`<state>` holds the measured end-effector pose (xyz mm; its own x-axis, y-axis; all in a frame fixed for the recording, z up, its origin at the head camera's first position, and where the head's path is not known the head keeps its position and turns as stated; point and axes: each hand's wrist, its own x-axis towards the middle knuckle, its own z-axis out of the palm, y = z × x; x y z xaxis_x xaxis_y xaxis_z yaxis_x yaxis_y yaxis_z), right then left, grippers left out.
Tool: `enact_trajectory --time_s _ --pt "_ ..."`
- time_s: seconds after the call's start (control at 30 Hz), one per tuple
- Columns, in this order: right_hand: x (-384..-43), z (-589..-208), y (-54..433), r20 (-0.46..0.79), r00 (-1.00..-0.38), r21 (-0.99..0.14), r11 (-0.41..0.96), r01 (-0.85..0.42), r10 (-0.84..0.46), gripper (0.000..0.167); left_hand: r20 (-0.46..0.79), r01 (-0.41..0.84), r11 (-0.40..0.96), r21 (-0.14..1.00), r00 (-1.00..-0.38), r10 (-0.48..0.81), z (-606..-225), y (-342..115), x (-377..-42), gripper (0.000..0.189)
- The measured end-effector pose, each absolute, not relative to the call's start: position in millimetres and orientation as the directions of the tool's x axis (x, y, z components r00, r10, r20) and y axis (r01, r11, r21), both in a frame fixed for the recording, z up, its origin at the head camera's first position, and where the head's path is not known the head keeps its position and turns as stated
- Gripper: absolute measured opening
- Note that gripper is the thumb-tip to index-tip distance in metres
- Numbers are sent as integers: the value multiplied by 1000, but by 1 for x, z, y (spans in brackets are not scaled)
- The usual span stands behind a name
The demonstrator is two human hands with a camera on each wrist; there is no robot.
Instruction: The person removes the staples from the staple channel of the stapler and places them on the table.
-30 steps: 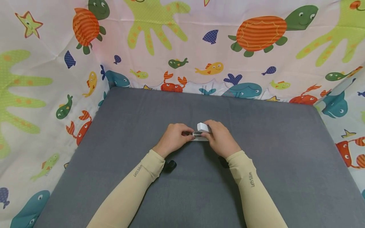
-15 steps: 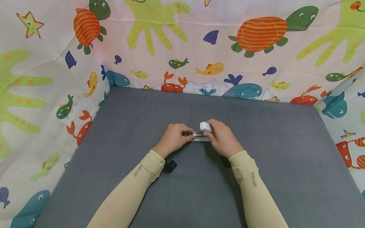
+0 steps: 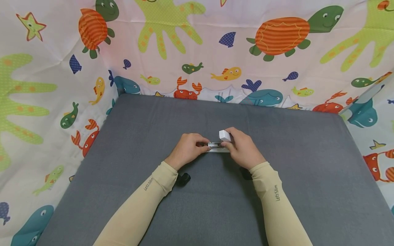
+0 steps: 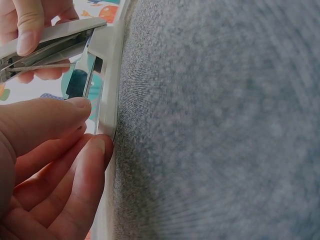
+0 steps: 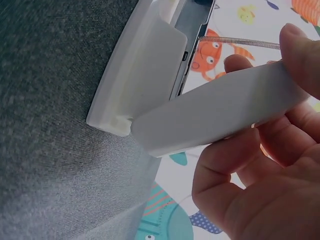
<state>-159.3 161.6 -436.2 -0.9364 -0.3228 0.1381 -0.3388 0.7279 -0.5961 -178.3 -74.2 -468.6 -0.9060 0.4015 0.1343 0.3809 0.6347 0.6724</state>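
A white stapler stands on the grey table with its top cover (image 5: pixel 215 105) swung up from the base (image 5: pixel 145 65). Between cover and metal magazine (image 3: pixel 213 145) stretches a thin coil spring (image 5: pixel 245 42). My right hand (image 3: pixel 244 147) grips the raised cover, thumb on one side and fingers on the other. At the opposite end, my left hand (image 3: pixel 191 145) pinches the stapler, its thumb (image 4: pixel 60 117) by the magazine and its fingertips along the base. In the left wrist view a dark piece (image 4: pixel 77 82) shows in the magazine just beyond this thumb.
The grey cloth-covered table (image 3: pixel 154 116) spreads around both hands. A white curtain (image 3: pixel 197 41) printed with sea animals rises at the back and sides. Beside the left wrist shows a black wrist-camera part (image 3: pixel 184 179), and another (image 3: pixel 245 173) beside the right.
My right hand has shifted slightly to the right, drawing the raised cover along and baring more of the magazine and base. My left hand has stayed in place.
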Motion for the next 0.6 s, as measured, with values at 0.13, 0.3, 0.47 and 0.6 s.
enact_trajectory --time_s 0.13,0.3,0.47,0.6 --pt "-159 -435 163 131 -937 -597 729 -335 -324 34 140 387 634 669 -904 403 -470 -74 -179 18" --pt "-160 -435 166 116 -942 -599 734 -320 -316 34 137 385 637 668 -905 403 -470 -75 -179 18" --pt "-160 -435 169 115 -941 -601 732 -320 -317 35 125 376 640 670 -907 402 -468 -75 -178 19" --pt "-160 -433 172 107 -944 -601 736 -312 -313 34 115 368 642 673 -909 401 -468 -75 -178 19"
